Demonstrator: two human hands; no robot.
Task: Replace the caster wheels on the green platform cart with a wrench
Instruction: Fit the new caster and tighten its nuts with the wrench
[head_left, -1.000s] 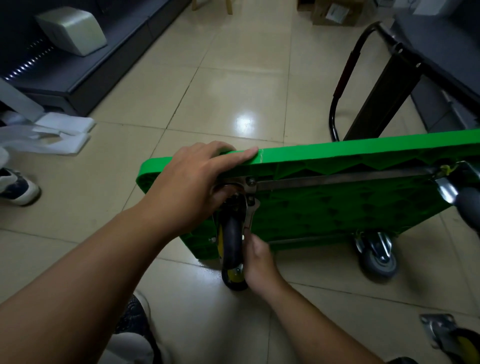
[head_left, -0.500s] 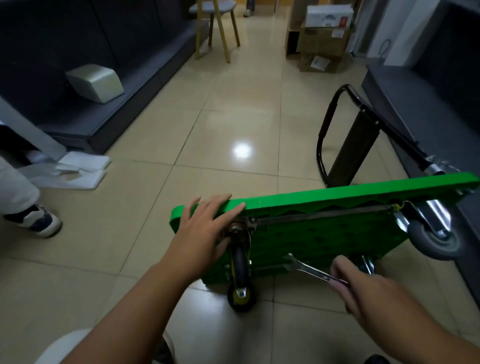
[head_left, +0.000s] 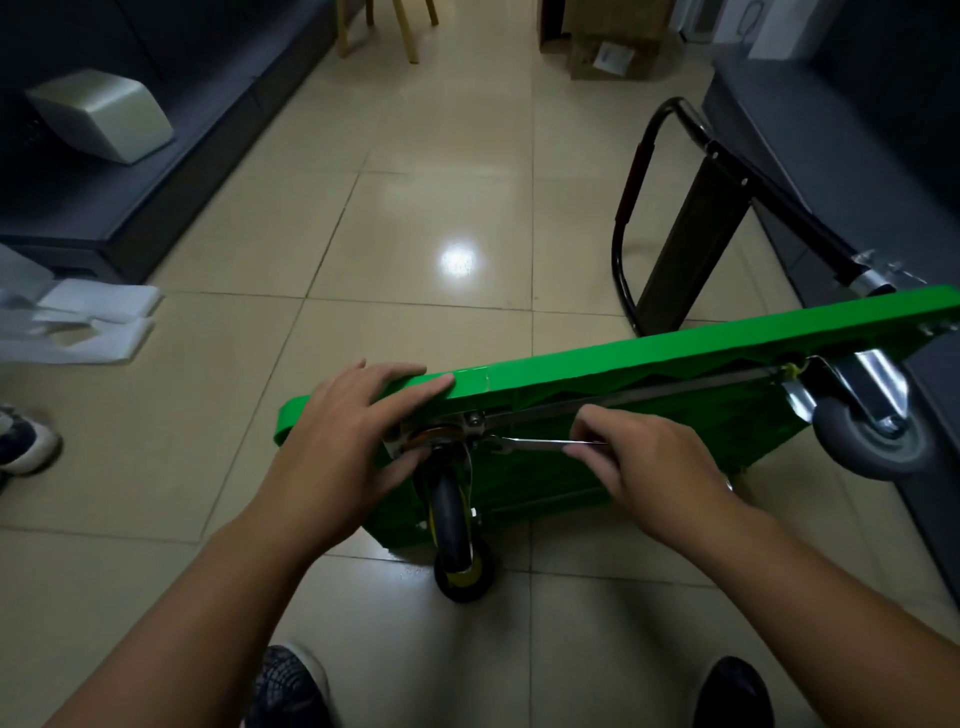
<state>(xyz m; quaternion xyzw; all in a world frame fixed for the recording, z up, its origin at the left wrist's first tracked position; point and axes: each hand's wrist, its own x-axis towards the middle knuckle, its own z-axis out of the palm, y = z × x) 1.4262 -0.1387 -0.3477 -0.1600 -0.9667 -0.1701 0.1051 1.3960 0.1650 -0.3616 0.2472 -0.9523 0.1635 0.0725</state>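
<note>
your left hand (head_left: 353, 441) flat on top edge of green cart (head_left: 675, 358), fingers straight — your right hand (head_left: 649, 467) pinches wrench (head_left: 540, 443), head at black caster (head_left: 454, 514) mount. cart tipped on side on floor (head_left: 415, 218), grey caster (head_left: 867, 436) at far end.

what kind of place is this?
Likely an indoor hallway of an office or shop, not a workshop: glossy tiled floor, cardboard boxes at the far end, dark low benches along both sides.
</note>
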